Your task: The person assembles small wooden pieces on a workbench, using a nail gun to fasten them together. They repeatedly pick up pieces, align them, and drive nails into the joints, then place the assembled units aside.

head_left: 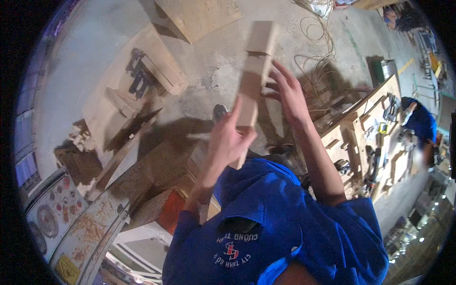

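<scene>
My left hand (227,144) is wrapped round the lower part of a long pale wooden block (252,75), its thumb and forefinger along the wood. The block is tilted, its far end pointing away from me. A step or joint crosses it near that end; whether it is one piece or two I cannot tell. My right hand (292,97) is beside the block's right edge, fingers apart and slightly bent. Whether its fingertips touch the wood is unclear.
On the left, a low wooden bench (105,100) bears a black nail-gun-like tool (137,76). A machine with a dusty metal top (92,223) stands at the lower left. A tool-covered workbench (339,135) lies right, with another person (420,121) beyond. A coiled hose (317,35) lies on the floor.
</scene>
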Demonstrator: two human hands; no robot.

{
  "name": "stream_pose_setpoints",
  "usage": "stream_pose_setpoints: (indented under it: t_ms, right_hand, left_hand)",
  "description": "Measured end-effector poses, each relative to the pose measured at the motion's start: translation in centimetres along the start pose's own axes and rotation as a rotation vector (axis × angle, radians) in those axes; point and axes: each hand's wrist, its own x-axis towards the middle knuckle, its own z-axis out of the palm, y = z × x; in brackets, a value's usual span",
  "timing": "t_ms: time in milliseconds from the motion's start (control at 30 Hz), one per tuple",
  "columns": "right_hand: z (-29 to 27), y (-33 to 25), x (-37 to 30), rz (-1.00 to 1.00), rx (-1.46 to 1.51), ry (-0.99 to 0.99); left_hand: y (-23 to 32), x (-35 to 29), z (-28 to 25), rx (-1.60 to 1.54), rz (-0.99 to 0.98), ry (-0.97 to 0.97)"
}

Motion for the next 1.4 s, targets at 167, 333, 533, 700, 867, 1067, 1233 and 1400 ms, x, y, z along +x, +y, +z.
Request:
stream_pose_setpoints:
  t_ms: [167,333,533,700,867,1067,1233,1400]
  right_hand:
    - [12.2,-0.3,7.1,0.225,0.154,-0.243]
    - [18.0,0.6,6.5,0.143,0.299,-0.228]
    - [18.4,0.5,4.4,-0.113,0.152,-0.237]
    - [17.5,-1.1,3.1,-0.287,0.132,-0.236]
    - [15.9,-3.6,2.4,-0.292,0.225,-0.238]
    - [12.4,-6.1,0.9,-0.169,0.429,-0.267]
    - [11.0,-7.8,0.0,-0.186,0.652,-0.289]
    - [10.1,-10.0,-1.6,-0.301,0.703,-0.269]
  left_hand:
    - [-1.2,-0.4,-9.1,-0.066,-0.094,0.107]
    - [0.4,-1.0,-12.1,-0.003,0.01,0.226]
    - [3.6,4.8,-15.0,-0.289,0.114,0.396]
    - [8.0,5.4,-13.2,-0.672,0.087,0.471]
    - [9.9,5.7,-12.5,-0.768,0.081,0.394]
    - [13.2,6.4,-14.2,-0.357,0.098,0.303]
    - [17.3,5.6,-12.4,-0.179,0.244,0.451]
    - [19.9,4.7,-10.2,-0.145,0.174,0.59]
